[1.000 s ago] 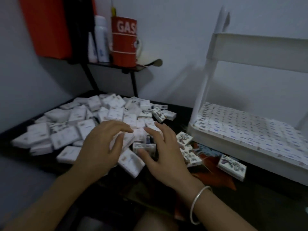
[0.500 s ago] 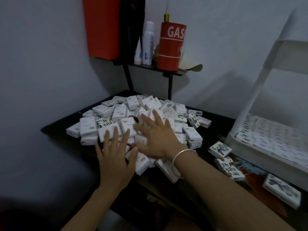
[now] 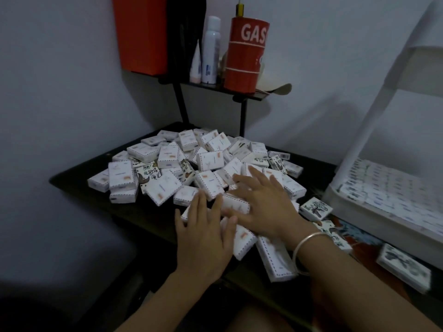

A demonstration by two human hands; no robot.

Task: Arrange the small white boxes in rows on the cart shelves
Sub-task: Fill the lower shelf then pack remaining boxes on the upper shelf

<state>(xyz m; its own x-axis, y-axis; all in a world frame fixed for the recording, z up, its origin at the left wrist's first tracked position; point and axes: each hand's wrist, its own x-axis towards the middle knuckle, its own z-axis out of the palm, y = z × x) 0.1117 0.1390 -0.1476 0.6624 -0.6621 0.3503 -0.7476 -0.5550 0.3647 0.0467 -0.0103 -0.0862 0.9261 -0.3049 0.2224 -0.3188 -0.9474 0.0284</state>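
Observation:
A loose heap of small white boxes (image 3: 167,173) covers the dark table (image 3: 79,185). My left hand (image 3: 203,238) lies flat with straight fingers on the boxes at the heap's near edge. My right hand (image 3: 266,207), a silver bangle on its wrist, rests spread on the boxes just right of it. Neither hand grips a box. The white cart (image 3: 354,144) stands at the right; its lower shelf (image 3: 383,219) holds several boxes laid in neat rows. A few boxes with dark drawings (image 3: 316,208) lie between the heap and the cart.
A small black shelf (image 3: 239,92) behind the heap carries a red can marked GAS (image 3: 247,51), a white spray bottle (image 3: 211,49) and a small tube. A red box (image 3: 141,32) hangs at the wall. One box (image 3: 405,267) lies at the table's right front.
The view has swung left from the cart to the heap. Both hands went from curled over boxes to flat and spread on them; since half a second ago they barely moved.

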